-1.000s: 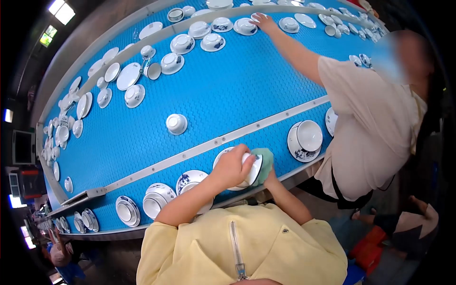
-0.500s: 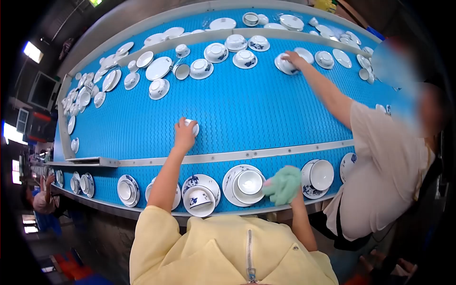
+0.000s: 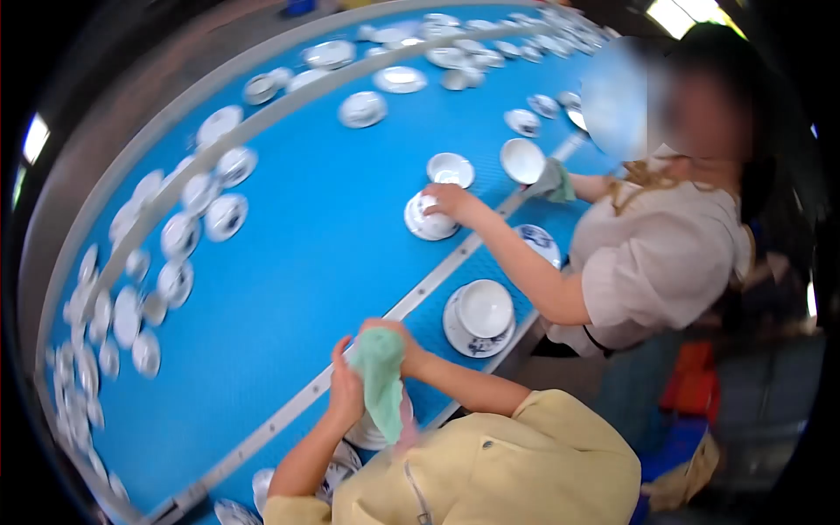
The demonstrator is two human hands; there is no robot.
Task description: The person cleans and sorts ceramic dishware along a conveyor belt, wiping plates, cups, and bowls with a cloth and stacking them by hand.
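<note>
Over the metal rail, my right hand (image 3: 409,352) is closed on a green cloth (image 3: 381,372), which hangs down toward my chest. My left hand (image 3: 346,392) is closed against the left side of that cloth, with its thumb or a finger pointing up; whatever sits between the hands is hidden. Just below them a white dish (image 3: 366,432) shows in part on the near blue strip. To the right, a white bowl (image 3: 486,308) rests on a blue-patterned plate (image 3: 464,337).
A co-worker's hand (image 3: 451,203) touches a dish (image 3: 429,219) on the blue belt (image 3: 297,245); the other holds a greyish cloth (image 3: 549,181) by a white bowl (image 3: 521,161). Many dishes line the far rail. The metal rail (image 3: 276,426) runs diagonally past my hands.
The view has turned to the right. My left hand has come back from the belt, where it held a small white cup, to meet my right hand and the cloth. The co-worker's hand is nearer the rail.
</note>
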